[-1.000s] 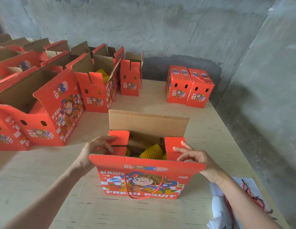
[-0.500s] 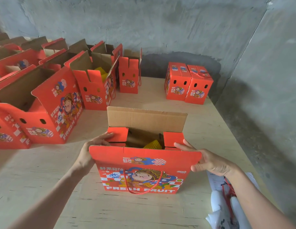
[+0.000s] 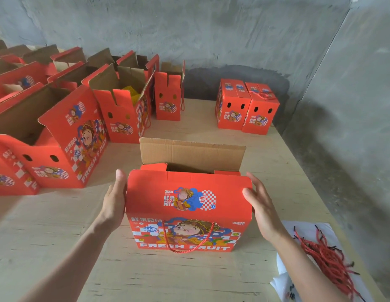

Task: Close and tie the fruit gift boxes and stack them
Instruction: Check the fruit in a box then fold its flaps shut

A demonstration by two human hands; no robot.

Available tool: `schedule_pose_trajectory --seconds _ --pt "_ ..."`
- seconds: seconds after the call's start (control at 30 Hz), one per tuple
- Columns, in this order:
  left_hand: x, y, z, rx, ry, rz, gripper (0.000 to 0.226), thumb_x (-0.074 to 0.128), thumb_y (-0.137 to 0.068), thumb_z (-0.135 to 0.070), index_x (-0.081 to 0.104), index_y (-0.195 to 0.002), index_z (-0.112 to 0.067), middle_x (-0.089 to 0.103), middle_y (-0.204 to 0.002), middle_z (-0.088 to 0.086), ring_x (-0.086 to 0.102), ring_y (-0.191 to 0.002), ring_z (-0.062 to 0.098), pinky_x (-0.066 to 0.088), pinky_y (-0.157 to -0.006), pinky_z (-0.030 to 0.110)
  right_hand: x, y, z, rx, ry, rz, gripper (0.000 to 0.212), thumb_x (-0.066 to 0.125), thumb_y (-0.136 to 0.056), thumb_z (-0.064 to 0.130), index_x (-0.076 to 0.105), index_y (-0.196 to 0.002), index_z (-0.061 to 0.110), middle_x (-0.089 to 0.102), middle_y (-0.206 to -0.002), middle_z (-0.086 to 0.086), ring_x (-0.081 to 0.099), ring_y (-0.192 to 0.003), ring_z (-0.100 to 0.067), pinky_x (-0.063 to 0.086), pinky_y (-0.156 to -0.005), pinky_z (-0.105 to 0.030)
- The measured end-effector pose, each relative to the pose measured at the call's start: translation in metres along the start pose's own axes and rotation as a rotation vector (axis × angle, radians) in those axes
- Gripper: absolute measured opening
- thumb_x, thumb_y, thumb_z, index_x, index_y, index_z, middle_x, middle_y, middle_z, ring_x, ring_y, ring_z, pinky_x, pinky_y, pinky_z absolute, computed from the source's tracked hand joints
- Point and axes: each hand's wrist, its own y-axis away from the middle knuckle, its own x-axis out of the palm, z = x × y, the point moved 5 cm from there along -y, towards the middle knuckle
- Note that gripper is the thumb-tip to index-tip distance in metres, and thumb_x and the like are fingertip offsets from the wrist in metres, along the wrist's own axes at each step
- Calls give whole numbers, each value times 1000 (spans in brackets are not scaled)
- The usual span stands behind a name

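A red fruit gift box printed FRESH FRUIT stands in front of me on the wooden table. Its near top flap is folded over the opening, while the far brown flap still stands upright. My left hand lies flat against the flap's left edge with straight fingers. My right hand touches the flap's right edge, fingers straight. A red rope handle hangs on the box front. The fruit inside is hidden.
Several open red boxes crowd the left side of the table. Two closed boxes stand side by side at the far right by the grey wall. A bundle of red cords lies on white paper at the near right.
Both side flaps have been tucked in and the near flap has come down over the opening, hiding the fruit. My hands moved from the side flaps to the near flap's two edges.
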Motion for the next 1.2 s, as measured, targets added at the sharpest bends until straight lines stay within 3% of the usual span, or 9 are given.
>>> schedule_pose_trajectory --seconds 0.07,0.2,0.33,0.43,0.53,0.7,0.97,1.13,1.2 --pt "5 0 -8 58 -126 19 50 47 -79 -72 75 -78 -30 73 -76 -5 69 -72 12 53 -58 25 0 -1 0 -19 31 -31 47 50 -97 21 36 -139 36 40 -139 15 41 -118 17 36 -94 -6" --pt "11 -1 -21 250 -337 -3 15 55 -95 -32 59 -110 -31 61 -106 -5 57 -92 14 49 -76 32 3 -1 9 -102 158 -61 36 48 -99 10 49 -126 34 50 -132 19 45 -120 7 34 -95 -7" --pt "10 0 -27 308 -399 -3 11 52 -97 -23 61 -102 -28 61 -97 -9 55 -87 14 43 -67 25 2 -1 16 -154 251 -158 19 46 -99 18 59 -112 26 63 -108 7 55 -88 3 39 -80 -9" --pt "13 3 -28 365 -509 17 23 51 -95 -29 61 -116 -24 60 -109 -8 55 -94 13 41 -73 26 9 0 14 -186 334 -187 26 43 -100 16 56 -122 23 61 -95 14 46 -58 0 38 -63 -11" --pt "13 7 -30 436 -584 13 16 53 -97 -20 66 -105 -21 58 -116 -7 52 -105 12 39 -80 21 19 4 10 -232 354 -229 28 42 -100 10 60 -120 20 61 -84 17 40 -48 -2 34 -54 -9" --pt "6 3 -29 374 -476 69 16 57 -94 -14 71 -95 -22 59 -117 -8 53 -107 7 41 -85 24 20 1 15 -254 390 -299 16 52 -96 8 67 -99 4 69 -103 -4 58 -90 1 39 -81 -5" --pt "13 -1 -24 328 -538 -35 20 57 -94 -17 64 -78 -7 59 -121 -2 54 -100 16 40 -73 26 19 -5 12 -191 392 -336 15 54 -95 9 68 -96 3 67 -99 -3 59 -90 -4 39 -77 -6" --pt "18 -1 -25 365 -629 -59 18 58 -93 -14 65 -80 -5 56 -123 2 50 -99 15 37 -69 17 17 -9 9 -144 460 -308 19 55 -95 11 67 -106 2 64 -114 -3 57 -106 -15 43 -91 -23" --pt "17 -1 -24 357 -616 -72 17 60 -92 -14 70 -86 -2 56 -126 3 50 -101 14 38 -73 20 16 -10 8 -116 467 -278 17 55 -95 12 67 -99 1 61 -119 0 55 -110 -13 43 -94 -27"
